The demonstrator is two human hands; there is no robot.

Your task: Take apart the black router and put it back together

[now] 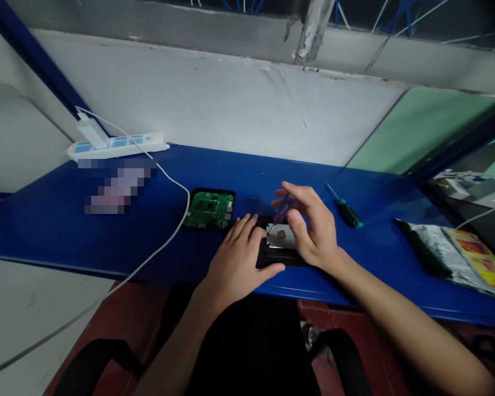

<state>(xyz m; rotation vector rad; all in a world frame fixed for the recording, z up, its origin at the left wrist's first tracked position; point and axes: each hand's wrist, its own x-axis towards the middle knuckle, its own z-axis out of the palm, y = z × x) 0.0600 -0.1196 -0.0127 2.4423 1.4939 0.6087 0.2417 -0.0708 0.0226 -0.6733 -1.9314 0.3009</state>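
A black plastic cover [286,257] lies on the blue table with a silver metal plate [287,240] set in it. My left hand [241,250] rests flat over the cover's left end, its fingers stretched out and the thumb spread along the near edge. Between the fingers of my right hand [317,228] is a screwdriver [286,208] with a translucent purple handle. Its shaft slants down to the plate's left edge, close to my left index finger. To the left of the cover, a green circuit board [209,209] sits in a black case.
A green-and-black screwdriver [348,213] lies to the right. Farther right is a shiny snack packet [464,256]. A white power strip [119,144] with a plugged-in charger stands at the back left. Its white cable [171,179] crosses the table beside the circuit board.
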